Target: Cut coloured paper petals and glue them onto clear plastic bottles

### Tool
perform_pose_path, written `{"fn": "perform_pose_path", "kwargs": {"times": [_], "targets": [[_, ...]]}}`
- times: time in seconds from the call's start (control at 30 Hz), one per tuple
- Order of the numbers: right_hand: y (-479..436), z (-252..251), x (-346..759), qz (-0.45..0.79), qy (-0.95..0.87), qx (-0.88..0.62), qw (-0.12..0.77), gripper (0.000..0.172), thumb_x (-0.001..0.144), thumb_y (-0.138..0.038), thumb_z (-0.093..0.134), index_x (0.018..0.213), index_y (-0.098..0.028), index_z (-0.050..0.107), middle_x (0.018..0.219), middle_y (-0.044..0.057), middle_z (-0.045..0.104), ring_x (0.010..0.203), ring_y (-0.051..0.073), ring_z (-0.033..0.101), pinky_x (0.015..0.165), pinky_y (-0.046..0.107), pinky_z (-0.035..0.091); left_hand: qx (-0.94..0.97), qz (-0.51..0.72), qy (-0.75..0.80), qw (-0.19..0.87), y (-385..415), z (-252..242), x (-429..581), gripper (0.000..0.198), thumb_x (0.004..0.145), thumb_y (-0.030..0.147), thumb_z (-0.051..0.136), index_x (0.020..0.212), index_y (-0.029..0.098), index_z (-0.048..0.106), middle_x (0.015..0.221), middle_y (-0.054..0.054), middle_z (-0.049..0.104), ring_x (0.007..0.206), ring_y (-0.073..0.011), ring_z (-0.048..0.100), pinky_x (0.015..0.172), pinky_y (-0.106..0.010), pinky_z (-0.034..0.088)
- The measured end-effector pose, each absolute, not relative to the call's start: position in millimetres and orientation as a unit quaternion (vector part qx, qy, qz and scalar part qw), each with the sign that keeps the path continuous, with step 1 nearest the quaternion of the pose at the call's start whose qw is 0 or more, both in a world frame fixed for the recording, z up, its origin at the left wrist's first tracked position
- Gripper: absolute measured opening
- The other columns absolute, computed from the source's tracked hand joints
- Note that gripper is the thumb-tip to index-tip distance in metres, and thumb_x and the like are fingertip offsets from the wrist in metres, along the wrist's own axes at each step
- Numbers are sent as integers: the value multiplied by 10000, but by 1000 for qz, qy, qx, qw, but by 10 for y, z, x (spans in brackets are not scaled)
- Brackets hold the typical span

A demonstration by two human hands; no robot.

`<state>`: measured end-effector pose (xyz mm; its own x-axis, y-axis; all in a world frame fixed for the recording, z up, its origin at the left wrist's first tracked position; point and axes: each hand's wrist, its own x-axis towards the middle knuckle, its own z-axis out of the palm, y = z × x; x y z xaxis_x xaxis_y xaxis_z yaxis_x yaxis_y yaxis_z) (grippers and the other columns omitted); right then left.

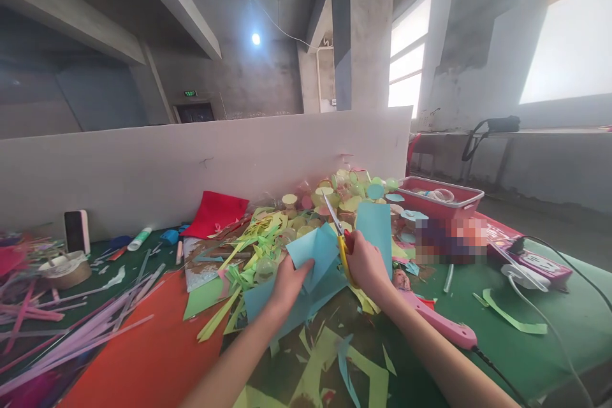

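Observation:
My left hand pinches a folded piece of light blue paper between thumb and fingers. In my right hand is a pair of scissors with red and yellow handles, its blades pointing up and away beside the blue paper. The blades look close together, and I cannot tell whether they touch the paper. Another blue sheet stands behind my right hand, and more blue paper lies under my left hand. Yellow-green paper offcuts are strewn over the table in front of me.
A pink glue gun with a cord lies right of my right arm. Behind are clear cups with paper discs and a red basket. At left are orange paper, pink strips and a tape roll. A white partition stands behind.

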<state>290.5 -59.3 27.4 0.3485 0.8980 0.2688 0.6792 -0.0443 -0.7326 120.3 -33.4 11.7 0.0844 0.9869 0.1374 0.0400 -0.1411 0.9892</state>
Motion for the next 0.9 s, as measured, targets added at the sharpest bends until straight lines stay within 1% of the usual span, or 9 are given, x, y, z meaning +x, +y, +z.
{"fn": "perform_pose_path", "kwargs": {"times": [0.1, 0.23, 0.3, 0.37, 0.43, 0.5, 0.6, 0.77, 0.9], "targets": [[-553, 218, 2890, 144, -561, -692, 431, 194, 761, -215, 535, 736, -245, 345, 716, 19, 559, 709, 227, 516, 658, 306, 338, 553, 507, 448, 486, -400, 108, 1228, 334, 656, 307, 767, 950, 172, 682, 1035, -96, 740, 985, -290, 671, 888, -411, 494], [-542, 208, 2859, 171, -574, -638, 485, 181, 791, -316, 517, 766, -244, 353, 750, 3, 549, 692, 192, 503, 616, 282, 379, 530, 523, 440, 502, -463, 145, 1201, 355, 660, 309, 770, 976, 180, 675, 1075, -93, 731, 1035, -295, 656, 922, -422, 481], [-560, 229, 2831, 212, -577, -563, 552, 239, 792, -400, 540, 779, -243, 361, 733, -13, 521, 687, 179, 494, 603, 271, 395, 515, 530, 437, 512, -460, 151, 1179, 349, 680, 324, 753, 988, 181, 670, 1079, -101, 729, 1024, -301, 661, 909, -436, 488], [-583, 253, 2802, 269, -566, -478, 616, 326, 754, -469, 601, 786, -241, 371, 714, -29, 483, 655, 162, 470, 574, 261, 390, 497, 539, 435, 523, -440, 140, 1168, 335, 689, 341, 741, 968, 171, 669, 1056, -120, 732, 993, -308, 672, 892, -449, 495], [-599, 267, 2781, 315, -551, -427, 644, 381, 718, -496, 650, 785, -238, 377, 708, -42, 453, 597, 133, 426, 531, 248, 366, 482, 553, 425, 532, -421, 127, 1174, 337, 680, 356, 743, 946, 163, 667, 1040, -128, 733, 996, -302, 673, 914, -445, 485], [-604, 268, 2769, 333, -546, -406, 653, 387, 716, -485, 669, 777, -233, 381, 706, -52, 434, 554, 106, 380, 506, 238, 342, 473, 567, 402, 542, -424, 131, 1192, 370, 662, 376, 748, 957, 168, 665, 1047, -119, 731, 1022, -288, 666, 946, -430, 471], [-596, 254, 2760, 332, -555, -387, 657, 352, 742, -438, 676, 773, -229, 394, 696, -61, 420, 551, 97, 357, 506, 230, 327, 466, 567, 365, 573, -473, 179, 1220, 407, 648, 404, 745, 976, 175, 667, 1038, -114, 733, 1017, -292, 669, 934, -446, 482], [-574, 226, 2739, 351, -564, -366, 651, 388, 724, -439, 709, 771, -233, 383, 668, -72, 384, 569, 102, 357, 508, 227, 337, 407, 572, 374, 606, -525, 257, 1214, 356, 640, 291, 776, 956, 184, 649, 1002, -105, 743, 997, -284, 679, 926, -426, 499], [-574, 211, 2724, 350, -576, -361, 644, 427, 725, -489, 707, 775, -232, 370, 685, -63, 418, 581, 105, 380, 502, 224, 337, 402, 584, 359, 607, -474, 245, 1172, 482, 622, 255, 788, 1064, 190, 607, 1111, -109, 712, 1050, -282, 658, 933, -415, 502]]}}
